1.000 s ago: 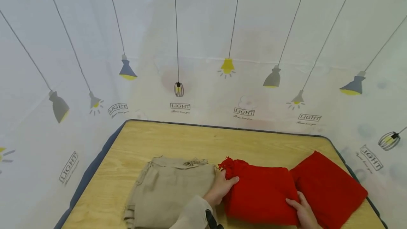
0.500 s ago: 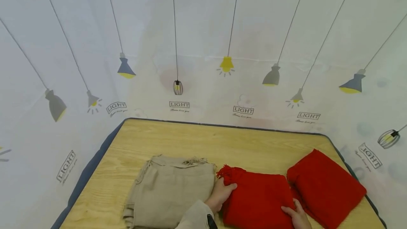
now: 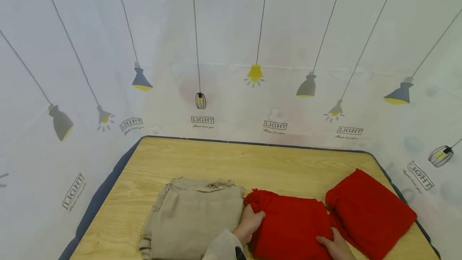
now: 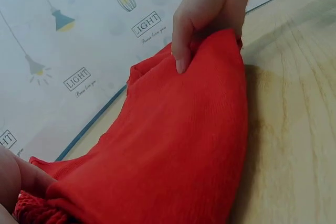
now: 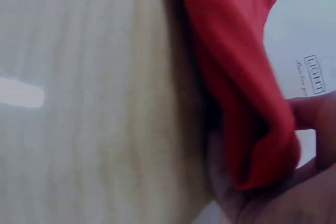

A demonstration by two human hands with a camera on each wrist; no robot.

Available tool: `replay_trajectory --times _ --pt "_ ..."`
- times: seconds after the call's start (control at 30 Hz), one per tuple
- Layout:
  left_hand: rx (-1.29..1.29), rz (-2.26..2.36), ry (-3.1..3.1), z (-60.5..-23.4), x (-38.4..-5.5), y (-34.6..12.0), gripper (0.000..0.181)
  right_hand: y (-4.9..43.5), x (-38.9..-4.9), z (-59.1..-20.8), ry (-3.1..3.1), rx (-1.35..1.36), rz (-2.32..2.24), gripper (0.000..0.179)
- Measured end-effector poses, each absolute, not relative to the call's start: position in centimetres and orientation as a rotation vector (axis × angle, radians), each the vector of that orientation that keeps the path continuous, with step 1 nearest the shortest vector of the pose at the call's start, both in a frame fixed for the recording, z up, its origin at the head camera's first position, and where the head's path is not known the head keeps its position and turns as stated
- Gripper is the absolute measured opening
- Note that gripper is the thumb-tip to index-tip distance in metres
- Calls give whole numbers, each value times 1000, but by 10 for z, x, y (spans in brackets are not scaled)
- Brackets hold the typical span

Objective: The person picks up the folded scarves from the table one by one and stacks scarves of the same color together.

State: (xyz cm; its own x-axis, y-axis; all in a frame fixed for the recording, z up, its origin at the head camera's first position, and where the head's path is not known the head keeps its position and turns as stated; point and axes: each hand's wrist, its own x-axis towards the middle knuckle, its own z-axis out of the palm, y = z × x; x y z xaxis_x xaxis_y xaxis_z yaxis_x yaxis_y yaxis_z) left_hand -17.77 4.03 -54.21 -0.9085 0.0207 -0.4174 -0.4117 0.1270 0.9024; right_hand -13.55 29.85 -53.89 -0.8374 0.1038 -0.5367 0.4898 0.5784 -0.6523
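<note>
A folded red scarf (image 3: 292, 228) with a fringed corner lies between my two hands at the front of the table. My left hand (image 3: 250, 224) grips its left edge just below the fringe, thumb on top. At the opposite edge my right hand (image 3: 336, 246) pinches the scarf, thumb above and the other fingers under the fold. In the left wrist view the cloth sags between the hands, its right end lifted by the right hand (image 4: 215, 9). The right wrist view shows the layered fold (image 5: 262, 145) curling between thumb and fingers.
A folded beige fringed cloth (image 3: 198, 220) lies left of my left hand. To the right, another folded red cloth (image 3: 371, 212) sits at an angle near the table's right edge. The wooden table (image 3: 216, 155) meets a lamp-patterned curtain (image 3: 231, 51) behind.
Both hands have brought the red scarf slightly toward me and to the left. Its right edge no longer overlaps the other red cloth as much.
</note>
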Motion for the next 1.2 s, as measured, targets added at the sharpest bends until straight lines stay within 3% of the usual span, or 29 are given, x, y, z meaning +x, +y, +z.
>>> replay_trajectory --times 0.17,0.4,0.83,1.2 --pt "-398 1814 2029 -538 -176 38 74 301 -140 -535 2418 423 -1027 85" --pt "-406 1821 1932 -527 -172 36 87 315 -142 -531 2395 403 -1123 58" --pt "-333 1799 2012 -498 -175 25 59 329 -150 -507 2324 470 -1211 40" --pt "-204 1821 2088 -464 -171 37 70 345 -157 -496 2370 451 -1217 39"
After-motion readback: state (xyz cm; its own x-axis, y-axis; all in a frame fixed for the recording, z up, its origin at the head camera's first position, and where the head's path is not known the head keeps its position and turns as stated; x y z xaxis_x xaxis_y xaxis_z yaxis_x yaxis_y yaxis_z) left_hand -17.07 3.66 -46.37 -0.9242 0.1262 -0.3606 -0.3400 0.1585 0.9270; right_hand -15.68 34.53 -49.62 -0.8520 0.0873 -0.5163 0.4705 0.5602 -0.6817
